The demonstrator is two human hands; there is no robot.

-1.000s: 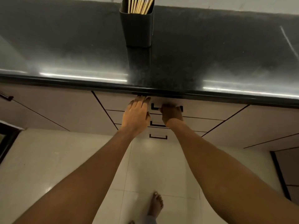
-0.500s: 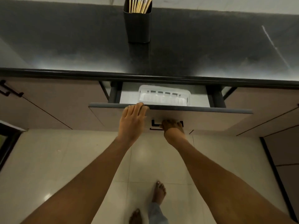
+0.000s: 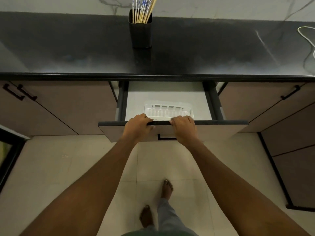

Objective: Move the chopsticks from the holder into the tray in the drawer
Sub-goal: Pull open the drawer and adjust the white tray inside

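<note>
A dark square holder (image 3: 140, 34) stands at the back of the black countertop, with several chopsticks (image 3: 144, 10) sticking up out of it. Below the counter the drawer (image 3: 221, 122) is pulled out. A white slotted tray (image 3: 167, 111) lies inside, near the drawer's front. My left hand (image 3: 138, 126) and my right hand (image 3: 184, 127) both curl over the top edge of the drawer front, side by side, partly hiding the tray's near rim.
The black countertop (image 3: 68, 53) runs across the whole view, with a white cord (image 3: 309, 46) at its far right. Closed cabinet doors with black handles flank the drawer. My bare feet (image 3: 166, 189) stand on the pale tiled floor below.
The drawer has slid out much further. My right hand left the handle and now grips the top edge beside my left hand. More of the tray shows.
</note>
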